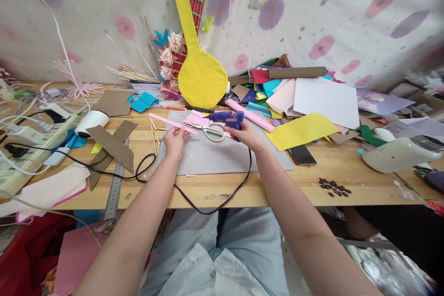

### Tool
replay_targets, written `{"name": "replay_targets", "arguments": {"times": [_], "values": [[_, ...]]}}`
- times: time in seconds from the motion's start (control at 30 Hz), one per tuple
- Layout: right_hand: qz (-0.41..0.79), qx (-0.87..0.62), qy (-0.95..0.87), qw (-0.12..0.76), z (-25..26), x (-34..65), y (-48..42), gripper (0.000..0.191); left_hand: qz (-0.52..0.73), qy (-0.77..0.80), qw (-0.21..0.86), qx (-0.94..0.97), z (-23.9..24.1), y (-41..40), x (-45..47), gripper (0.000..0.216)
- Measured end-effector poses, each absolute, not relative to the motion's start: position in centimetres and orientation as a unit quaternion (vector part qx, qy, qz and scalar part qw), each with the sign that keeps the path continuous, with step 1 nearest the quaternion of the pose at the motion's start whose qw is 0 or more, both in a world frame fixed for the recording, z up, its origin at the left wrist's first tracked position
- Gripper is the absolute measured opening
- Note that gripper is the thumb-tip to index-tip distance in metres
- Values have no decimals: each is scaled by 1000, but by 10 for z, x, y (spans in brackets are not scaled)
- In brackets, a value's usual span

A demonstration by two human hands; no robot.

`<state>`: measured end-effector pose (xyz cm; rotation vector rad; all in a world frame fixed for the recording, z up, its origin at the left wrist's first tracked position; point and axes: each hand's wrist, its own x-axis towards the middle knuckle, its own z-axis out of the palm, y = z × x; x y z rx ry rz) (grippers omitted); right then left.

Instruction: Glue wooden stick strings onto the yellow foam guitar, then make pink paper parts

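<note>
My left hand pinches a narrow pink strip that slants across the left part of the grey cutting mat. In my right hand is a blue glue gun, its nozzle pointing left toward the strip. Its black cord hangs from the handle and loops left along the table's front edge. Between my hands, scissors with pale handles lie on the mat. Pieces of pink paper lie behind and under them.
A yellow lute-shaped piece leans at the back beside a red fretted neck. Coloured sheets, a phone, dark beads and a white bottle are on the right. A power strip and a steel ruler lie left.
</note>
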<state>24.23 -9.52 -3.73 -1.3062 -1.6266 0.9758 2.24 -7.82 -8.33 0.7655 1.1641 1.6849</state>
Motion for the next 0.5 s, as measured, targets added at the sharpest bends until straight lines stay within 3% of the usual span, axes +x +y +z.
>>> {"name": "replay_targets", "arguments": {"times": [0.1, 0.3, 0.5], "values": [[383, -547, -650, 363, -48, 230, -96, 41, 689, 480, 451, 302, -84, -77, 23, 5], [294, -547, -685, 381, -66, 227, -97, 42, 691, 488, 442, 297, -84, -76, 23, 5], [244, -542, -729, 339, -64, 222, -101, 37, 686, 490, 452, 293, -82, -76, 23, 5]]}}
